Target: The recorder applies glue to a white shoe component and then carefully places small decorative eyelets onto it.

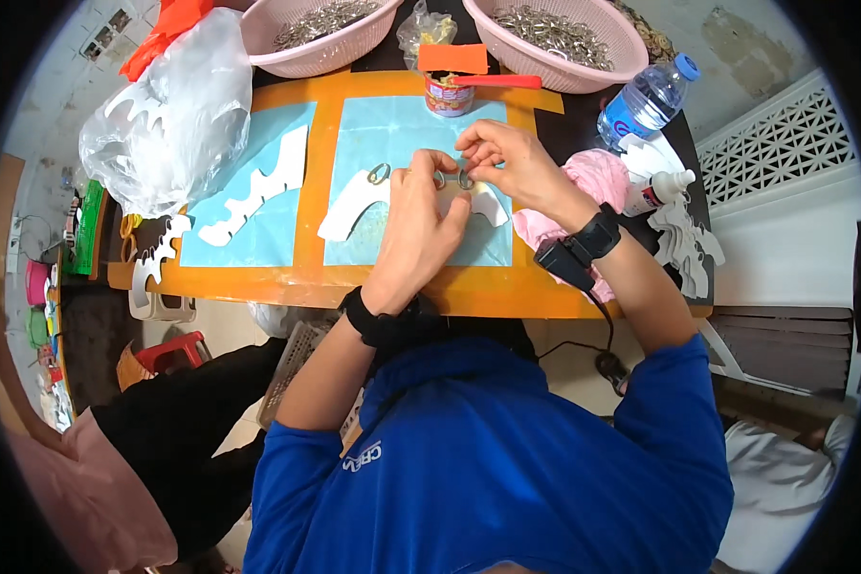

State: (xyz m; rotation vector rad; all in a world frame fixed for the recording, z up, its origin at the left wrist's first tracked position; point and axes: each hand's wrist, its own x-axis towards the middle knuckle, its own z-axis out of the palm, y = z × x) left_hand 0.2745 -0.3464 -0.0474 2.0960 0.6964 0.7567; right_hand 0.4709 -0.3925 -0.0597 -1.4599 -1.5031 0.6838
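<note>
A white curved cut-out piece (352, 212) with scalloped edges lies on the right light-blue sheet (383, 124). An oval metal ring (380, 174) sits near its left end. My left hand (419, 225) rests over the middle of the piece, fingers bent and closed on it, and hides much of it. Just right of that, my right hand (518, 170) has thumb and fingertips drawn together at a second metal ring (465, 179). How firmly each hand grips is partly hidden. Another white cut-out piece (258, 196) lies on the left blue sheet (258, 244).
Two pink baskets (306, 65) of metal pieces stand at the back. Between them is a small tub (448, 99) with a red stick across it. A water bottle (646, 103), pink cloth (593, 177) and stacked white pieces (677, 244) are right; a plastic bag (177, 115) is left.
</note>
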